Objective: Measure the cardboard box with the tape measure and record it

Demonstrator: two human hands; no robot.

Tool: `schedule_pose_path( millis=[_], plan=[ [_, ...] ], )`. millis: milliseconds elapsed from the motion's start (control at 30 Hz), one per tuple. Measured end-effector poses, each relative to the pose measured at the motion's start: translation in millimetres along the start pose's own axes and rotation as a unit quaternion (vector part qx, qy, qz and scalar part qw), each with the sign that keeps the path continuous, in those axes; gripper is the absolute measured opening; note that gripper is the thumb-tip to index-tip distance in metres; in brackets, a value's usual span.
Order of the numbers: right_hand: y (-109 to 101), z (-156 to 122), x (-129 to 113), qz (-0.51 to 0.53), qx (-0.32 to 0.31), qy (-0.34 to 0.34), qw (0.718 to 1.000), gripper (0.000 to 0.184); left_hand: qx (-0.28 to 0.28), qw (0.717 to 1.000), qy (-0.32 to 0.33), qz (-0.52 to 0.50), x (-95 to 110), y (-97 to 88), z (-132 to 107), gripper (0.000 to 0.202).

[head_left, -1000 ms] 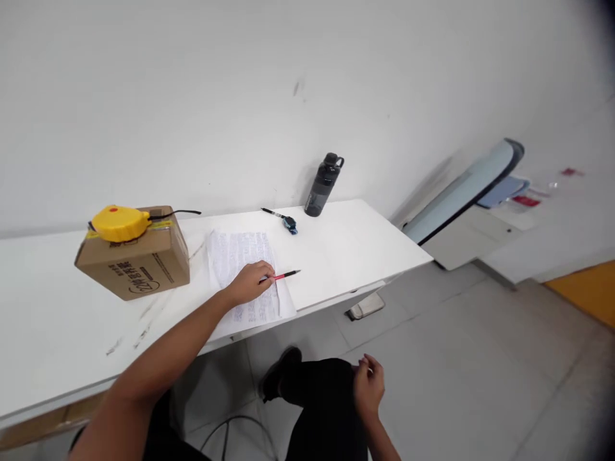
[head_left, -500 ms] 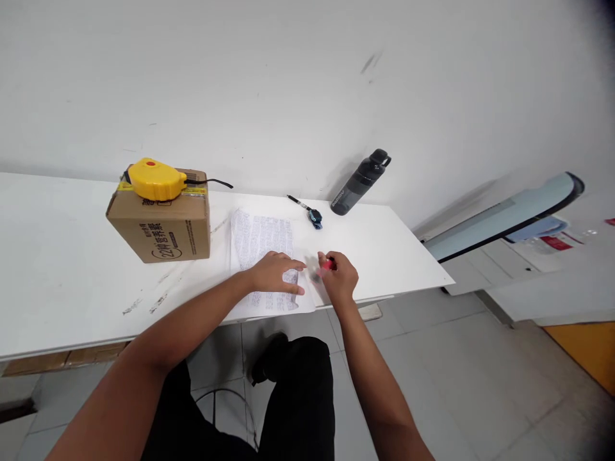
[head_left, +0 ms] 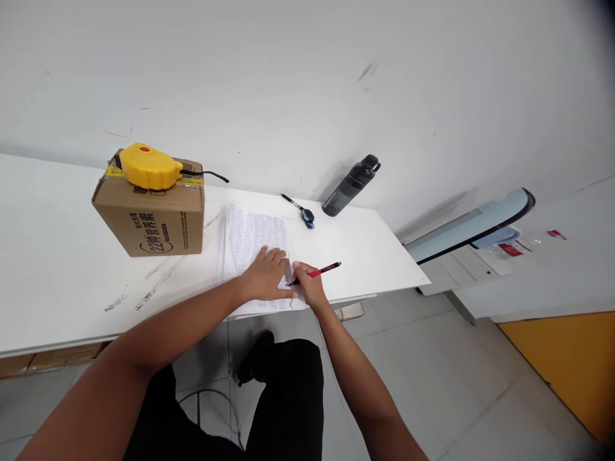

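My right hand (head_left: 310, 285) is closed around a red and black pen (head_left: 327, 269), whose dark tip points down to the left at the page. Under both hands lies a stack of paper sheets (head_left: 259, 227), the top one covered in dense handwriting. My left hand (head_left: 267, 275) rests on the sheets with its fingers apart, just left of the pen tip. Part of the writing is hidden beneath it.
On the white table (head_left: 365, 256) stands a cardboard box (head_left: 154, 224) with a yellow tape measure (head_left: 151, 168) on top. Behind the paper lie a dark pen (head_left: 291, 201) and a small dark blue object (head_left: 307, 218). A grey bottle (head_left: 350, 186) leans near the wall.
My right hand has moved left onto the paper, and the pen now shows with its tip at the page. My left hand has settled flat on the sheets. The view has shifted slightly.
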State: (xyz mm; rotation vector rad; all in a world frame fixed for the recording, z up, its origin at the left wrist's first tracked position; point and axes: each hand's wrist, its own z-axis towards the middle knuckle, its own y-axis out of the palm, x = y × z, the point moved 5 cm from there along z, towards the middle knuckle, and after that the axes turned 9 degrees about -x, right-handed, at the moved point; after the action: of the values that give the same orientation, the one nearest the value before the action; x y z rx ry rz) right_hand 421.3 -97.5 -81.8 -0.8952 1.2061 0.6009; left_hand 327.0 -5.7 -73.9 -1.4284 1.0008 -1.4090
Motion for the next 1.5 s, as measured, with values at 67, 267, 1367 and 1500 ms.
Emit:
schedule_pose_path(
  millis=[67,267,1367,1500],
  plan=[
    [3,1,2,-0.01,-0.02,0.005,1.0,0.046,0.003,1.0,0.022,0.003,4,-3.0,-1,0.076],
    [6,1,0,-0.046,-0.063,0.005,0.997,0.041,0.004,0.999,0.041,-0.025,4,-2.0,0,0.068],
    [7,5,-2,-0.073,-0.042,0.028,0.996,0.034,-0.055,0.997,0.021,-0.045,1,1.7,5,0.104],
    [9,5,0,-0.06,-0.067,0.026,0.996,0.034,-0.048,0.998,0.022,-0.044,-1,4.6,5,0.102]
  ],
)
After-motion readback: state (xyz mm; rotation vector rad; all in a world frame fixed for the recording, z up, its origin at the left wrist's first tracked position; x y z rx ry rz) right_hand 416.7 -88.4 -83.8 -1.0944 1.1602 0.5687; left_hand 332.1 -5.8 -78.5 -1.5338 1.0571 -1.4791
